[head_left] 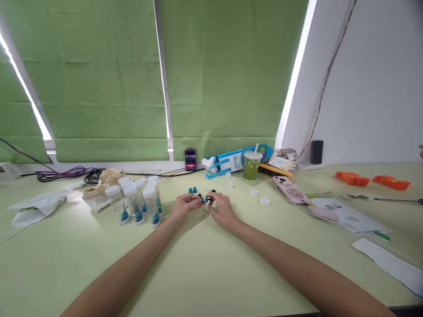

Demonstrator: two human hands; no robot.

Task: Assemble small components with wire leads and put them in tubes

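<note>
Near the middle of the table, my left hand (185,206) pinches one side of a small blue and black part (204,200). My right hand (223,212) closes its fingers on the other side of the same part, which is too small to name. Just beyond my fingers lie small blue metallic pieces (192,190). A thin rod (206,211) is on the table between my hands. Left of my left hand stand several clear tubes with white caps (150,193), most with a blue piece at the bottom.
Loose white caps (265,201) are scattered to the right. Behind them stands a cup of green drink (251,168) beside a blue and white bag (231,162). A pink phone (291,190), papers (346,215) and orange blocks (352,178) lie farther right. Cables (62,173) run along the back left.
</note>
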